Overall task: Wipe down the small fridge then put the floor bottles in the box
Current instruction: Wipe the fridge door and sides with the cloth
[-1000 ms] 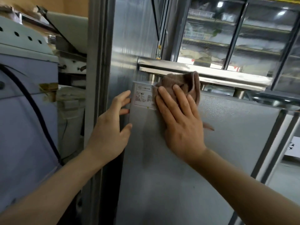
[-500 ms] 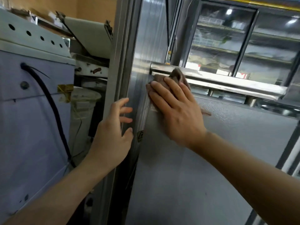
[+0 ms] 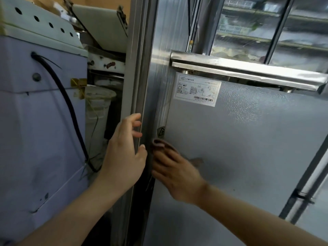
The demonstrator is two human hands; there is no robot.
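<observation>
Your right hand [image 3: 174, 173] is lying flat on the grey pebbled-metal side panel of the small fridge [image 3: 248, 148], low and close to its left edge, blurred by motion. Its fingers [image 3: 165, 146] are spreading wide and pressing a brownish cloth [image 3: 196, 161] against the panel; only a scrap of that cloth is peeking out past the knuckles and at the fingertips. Just beside it, your left hand [image 3: 124, 157] is hovering at the upright grey metal frame post [image 3: 136, 68], fingers loosely open and holding nothing, the thumb touching the post's edge.

Higher on the panel, a white rectangular rating label with a barcode [image 3: 197, 90] is sitting in the top left corner, uncovered. Above it, a shiny stainless-steel ledge [image 3: 248, 70] is running across. To your left, a pale lilac machine casing with a black cable [image 3: 67, 107] is standing well apart from the fridge. Beyond the ledge, a dark-framed glass display case [image 3: 275, 27] is showing dim shelves.
</observation>
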